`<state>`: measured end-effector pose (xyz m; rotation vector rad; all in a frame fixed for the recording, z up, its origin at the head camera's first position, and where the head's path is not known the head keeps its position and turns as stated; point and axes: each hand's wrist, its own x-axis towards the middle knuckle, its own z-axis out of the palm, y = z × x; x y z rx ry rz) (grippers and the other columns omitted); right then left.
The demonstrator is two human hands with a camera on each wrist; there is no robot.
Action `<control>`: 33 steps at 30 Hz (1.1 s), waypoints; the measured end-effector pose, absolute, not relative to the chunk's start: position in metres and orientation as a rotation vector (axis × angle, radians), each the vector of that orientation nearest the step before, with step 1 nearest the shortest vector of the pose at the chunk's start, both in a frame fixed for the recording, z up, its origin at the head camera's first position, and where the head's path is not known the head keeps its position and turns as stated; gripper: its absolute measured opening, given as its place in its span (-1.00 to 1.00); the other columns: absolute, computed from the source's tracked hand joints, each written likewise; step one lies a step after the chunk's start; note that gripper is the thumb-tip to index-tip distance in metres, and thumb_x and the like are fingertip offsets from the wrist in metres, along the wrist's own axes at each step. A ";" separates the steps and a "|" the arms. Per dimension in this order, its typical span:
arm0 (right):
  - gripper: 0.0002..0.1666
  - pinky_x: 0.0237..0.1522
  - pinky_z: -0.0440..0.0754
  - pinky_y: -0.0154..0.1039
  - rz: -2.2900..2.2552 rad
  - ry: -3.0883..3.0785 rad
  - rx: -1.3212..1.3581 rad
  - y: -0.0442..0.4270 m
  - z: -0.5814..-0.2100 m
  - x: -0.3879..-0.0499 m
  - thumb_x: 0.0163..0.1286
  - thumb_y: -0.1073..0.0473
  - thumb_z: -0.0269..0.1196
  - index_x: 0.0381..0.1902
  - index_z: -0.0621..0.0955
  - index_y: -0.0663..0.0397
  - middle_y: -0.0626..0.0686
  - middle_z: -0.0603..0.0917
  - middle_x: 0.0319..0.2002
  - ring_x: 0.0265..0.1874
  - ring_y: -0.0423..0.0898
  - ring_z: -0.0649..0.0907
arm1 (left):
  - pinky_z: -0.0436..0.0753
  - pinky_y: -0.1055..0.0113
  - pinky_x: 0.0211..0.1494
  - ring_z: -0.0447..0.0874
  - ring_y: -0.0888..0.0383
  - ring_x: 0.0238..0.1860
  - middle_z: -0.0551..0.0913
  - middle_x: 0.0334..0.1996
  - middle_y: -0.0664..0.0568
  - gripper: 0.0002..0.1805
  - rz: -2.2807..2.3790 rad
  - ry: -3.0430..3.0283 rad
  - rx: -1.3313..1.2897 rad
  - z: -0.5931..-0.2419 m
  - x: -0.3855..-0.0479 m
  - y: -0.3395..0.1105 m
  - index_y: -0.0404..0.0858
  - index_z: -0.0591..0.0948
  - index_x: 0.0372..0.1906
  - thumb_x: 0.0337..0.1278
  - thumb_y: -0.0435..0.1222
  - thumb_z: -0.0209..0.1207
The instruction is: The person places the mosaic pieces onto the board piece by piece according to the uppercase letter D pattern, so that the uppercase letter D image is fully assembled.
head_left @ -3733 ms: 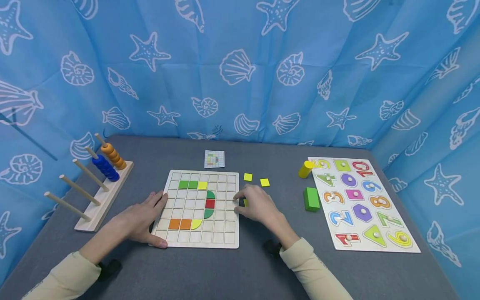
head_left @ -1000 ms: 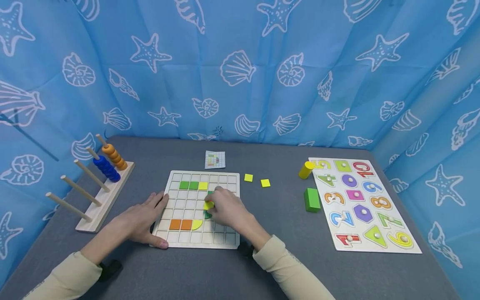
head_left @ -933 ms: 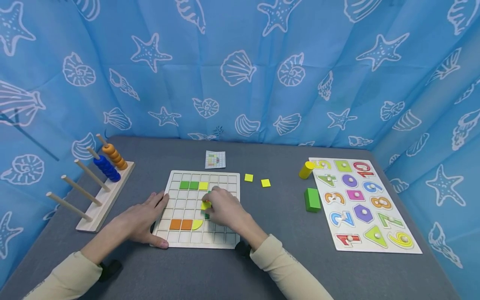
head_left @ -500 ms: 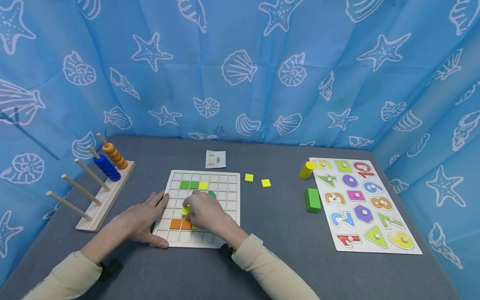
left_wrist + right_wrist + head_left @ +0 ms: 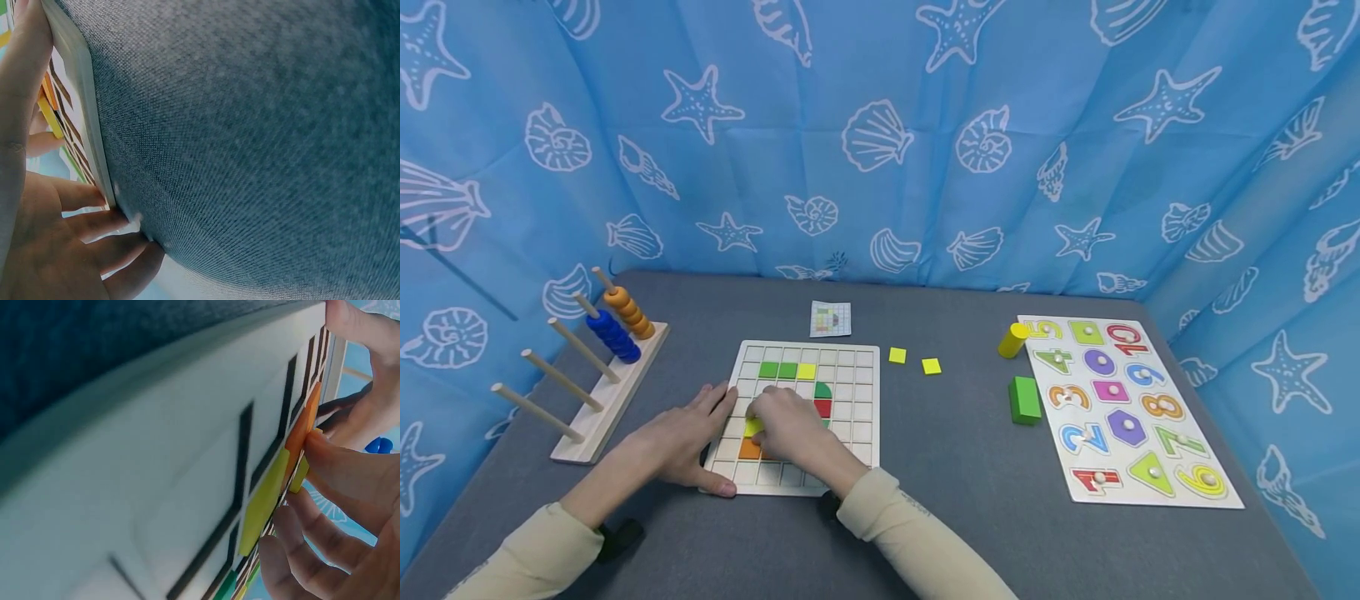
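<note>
My right hand pinches a yellow square tile between thumb and fingers, over the left part of a white grid board, just behind an orange tile. In the right wrist view the held tile stands tilted beside the orange tiles, with a yellow quarter-round tile nearer. My left hand rests against the board's left edge, fingers extended and thumb at its front corner. Green tiles, a yellow tile and a red tile lie on the grid.
Two loose yellow tiles lie right of the board. A pattern card is behind it. At left stands a peg stacker; at right are a yellow cylinder, a green block and a number puzzle.
My right hand picked up a yellow tile from the table right of the board and carried it leftward across the grid to the left part. The left hand has stayed put.
</note>
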<state>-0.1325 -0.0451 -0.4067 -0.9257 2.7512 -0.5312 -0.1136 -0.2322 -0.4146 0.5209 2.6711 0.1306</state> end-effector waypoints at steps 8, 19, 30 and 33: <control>-0.72 -0.49 0.45 -0.40 -0.490 2.783 -0.911 -0.049 -0.407 -0.131 0.29 0.10 0.47 -0.04 0.80 -0.02 -0.05 0.74 -0.20 -0.39 -0.23 0.55 | 0.39 -0.45 0.31 0.08 -0.55 0.53 0.06 0.57 -0.48 0.60 0.133 2.681 0.541 -0.415 -0.113 -0.233 -0.46 0.07 0.58 -0.44 0.54 0.38; -0.80 -0.45 0.58 -0.32 -0.472 2.844 -0.856 -0.048 -0.410 -0.132 0.28 0.11 0.48 -0.13 0.82 -0.07 -0.06 0.75 -0.22 -0.29 -0.14 0.66 | 0.38 -0.46 0.33 0.08 -0.56 0.52 0.07 0.57 -0.48 0.60 0.138 2.686 0.535 -0.414 -0.112 -0.232 -0.47 0.07 0.58 -0.45 0.52 0.40; -0.76 -0.43 0.54 -0.35 -0.491 2.839 -0.844 -0.044 -0.411 -0.135 0.31 0.09 0.45 -0.07 0.82 -0.08 -0.05 0.76 -0.15 -0.24 -0.14 0.66 | 0.41 -0.44 0.31 0.10 -0.56 0.52 0.08 0.56 -0.49 0.60 0.130 2.691 0.552 -0.415 -0.113 -0.233 -0.48 0.07 0.57 -0.44 0.54 0.39; -0.76 -0.43 0.57 -0.38 -0.527 2.843 -0.861 -0.039 -0.410 -0.136 0.31 0.11 0.45 -0.07 0.82 -0.05 -0.04 0.78 -0.11 -0.20 -0.12 0.69 | 0.42 -0.44 0.30 0.10 -0.56 0.52 0.08 0.56 -0.49 0.60 0.132 2.691 0.554 -0.415 -0.113 -0.233 -0.48 0.07 0.57 -0.44 0.53 0.39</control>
